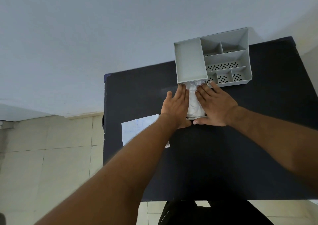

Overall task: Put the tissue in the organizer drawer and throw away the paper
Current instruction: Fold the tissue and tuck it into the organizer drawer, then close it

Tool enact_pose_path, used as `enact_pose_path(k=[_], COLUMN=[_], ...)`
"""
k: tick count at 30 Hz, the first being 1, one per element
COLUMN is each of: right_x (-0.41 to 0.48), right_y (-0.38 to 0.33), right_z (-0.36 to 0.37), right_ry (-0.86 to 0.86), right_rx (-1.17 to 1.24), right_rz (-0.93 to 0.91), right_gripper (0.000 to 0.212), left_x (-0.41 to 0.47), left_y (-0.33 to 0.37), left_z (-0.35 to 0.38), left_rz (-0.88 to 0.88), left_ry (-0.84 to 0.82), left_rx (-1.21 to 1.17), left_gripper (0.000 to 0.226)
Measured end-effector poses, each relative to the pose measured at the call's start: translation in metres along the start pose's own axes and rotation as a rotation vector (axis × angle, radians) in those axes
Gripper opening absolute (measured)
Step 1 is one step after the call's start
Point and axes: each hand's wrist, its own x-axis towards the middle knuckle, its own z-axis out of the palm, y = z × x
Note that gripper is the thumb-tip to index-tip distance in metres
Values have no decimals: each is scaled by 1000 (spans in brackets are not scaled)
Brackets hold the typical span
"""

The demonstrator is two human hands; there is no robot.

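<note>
A grey desk organizer (189,61) stands at the far side of the dark table (223,147). Its drawer (196,118) is pulled out toward me, and a white tissue (195,104) lies inside it. My left hand (177,106) lies flat along the drawer's left side with straight fingers. My right hand (215,104) lies flat along the right side, thumb at the drawer's front edge. A white sheet of paper (136,128) with faint blue marks lies on the table to the left, partly under my left forearm.
The organizer's open compartments (227,64) have perforated floors and hold nothing I can see. The table's left edge (104,121) borders a tiled floor (51,147). A pale wall (103,35) stands behind the table. Something dark sits below the table's near edge.
</note>
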Motion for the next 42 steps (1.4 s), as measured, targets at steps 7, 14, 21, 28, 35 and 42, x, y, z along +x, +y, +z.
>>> enact_pose_path(k=[7, 14, 21, 28, 35, 42], right_x=[5, 8, 10, 10, 9, 14], right_y=[2, 3, 6, 1, -2, -1], right_z=[-6, -8, -11, -6, -2, -10], right_ry=[-36, -53, -50, 66, 56, 21], right_rx=[-34, -49, -44, 20, 80, 68], right_rz=[-8, -9, 0, 21, 36, 26], right_gripper=[128, 130, 127, 111, 108, 106], left_x=[3, 6, 9, 8, 12, 9], left_y=[3, 6, 5, 8, 10, 10], left_z=[-11, -10, -12, -14, -13, -6], left_rz=[6, 21, 17, 12, 25, -19], left_ry=[-45, -27, -57, -61, -109, -43], left_rx=[73, 121, 80, 94, 70, 4], left_gripper=[121, 112, 108, 91, 92, 92])
